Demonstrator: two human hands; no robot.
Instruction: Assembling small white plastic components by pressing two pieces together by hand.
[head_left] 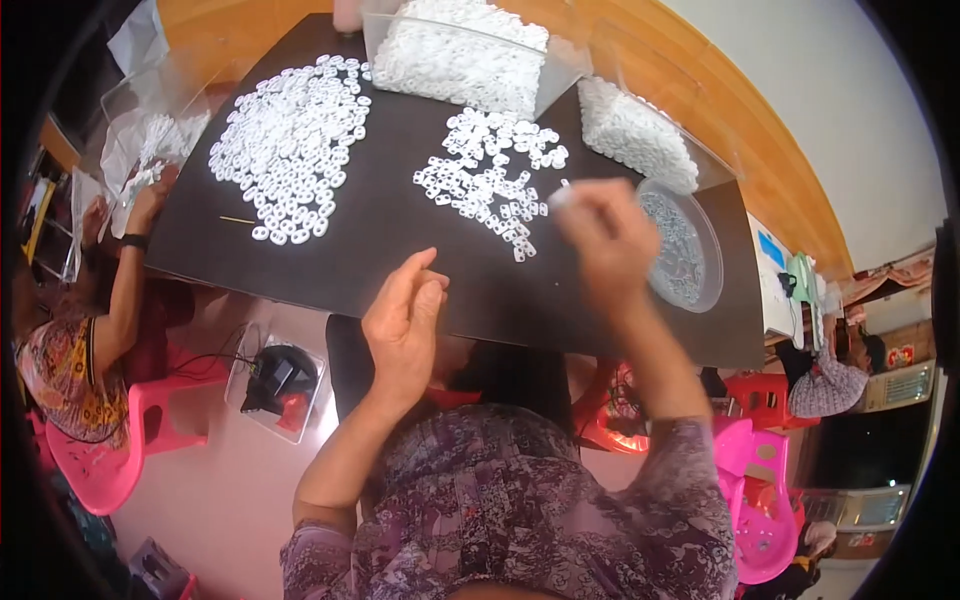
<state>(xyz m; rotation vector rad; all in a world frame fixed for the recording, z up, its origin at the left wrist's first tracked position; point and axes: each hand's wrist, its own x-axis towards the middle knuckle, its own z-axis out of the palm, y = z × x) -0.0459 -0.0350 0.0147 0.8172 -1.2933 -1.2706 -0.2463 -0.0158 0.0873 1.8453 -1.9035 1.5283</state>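
Note:
My left hand [402, 315] is at the table's near edge, thumb and fingers pressed together; whatever they may hold is hidden. To the right, above the tabletop [400, 200], my right hand [612, 235] is smeared by motion. A small white plastic piece [560, 196] shows at its pinched fingertips. Left of that hand lies a loose scatter of small white plastic pieces with holes [485, 185]. Just beyond its right side sits a clear round tray [712, 262] of small grey metal parts [675, 245], partly covered by the hand.
A large pile of white two-holed pieces [290, 140] lies on the left, near a thin yellowish stick [238, 219]. Clear bins of white pieces [460, 60] [640, 135] line the far side. At the left edge, another person's hand [150, 200] works by white parts. Pink stools [140, 440] stand around.

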